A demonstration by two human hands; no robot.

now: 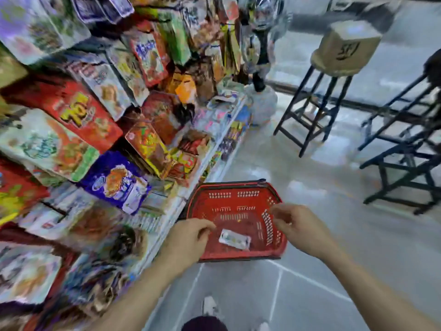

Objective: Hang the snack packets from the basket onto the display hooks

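The red basket stands on the floor beside the display shelf, near for reaching; one small white packet lies inside it; the left hand and the right hand hover above, both loosely curled, grasping nothing.

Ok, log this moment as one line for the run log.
stage: reaching into basket | left hand: empty, over near rim | right hand: empty, over right wall | packet: one left inside

Bare forearms, no sleeves; white shoes and dark trousers
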